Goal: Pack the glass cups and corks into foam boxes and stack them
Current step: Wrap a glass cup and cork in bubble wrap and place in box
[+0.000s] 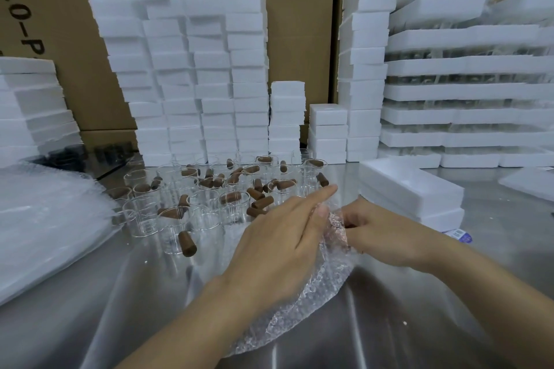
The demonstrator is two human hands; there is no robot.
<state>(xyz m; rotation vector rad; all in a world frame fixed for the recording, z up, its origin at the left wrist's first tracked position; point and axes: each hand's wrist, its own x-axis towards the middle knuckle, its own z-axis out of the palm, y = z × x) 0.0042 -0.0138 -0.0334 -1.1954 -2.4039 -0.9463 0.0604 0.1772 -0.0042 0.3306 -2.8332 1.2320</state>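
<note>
Bubble wrap (302,302): one sheet on the steel surface (419,323), its far end bunched into a bundle

Left hand (278,237): lies over the wrap, fingers (323,193) straight and close together, thumb touching the bundle

Right hand (380,234): just right of the bundle, fingers curled, pinching it. Bundle's contents too blurred to tell

Cups (186,207): clear glass, upright, clustered beyond and left of the wrap. Roughly twenty; exact count not possible

Corks (187,244): brown, about thirty, some across cup rims, some among the cups

Foam boxes (192,69): seven columns beyond the wrap, behind the cups, the shortest four high (328,132). Two flat ones stacked (410,192) right of the wrap
</note>
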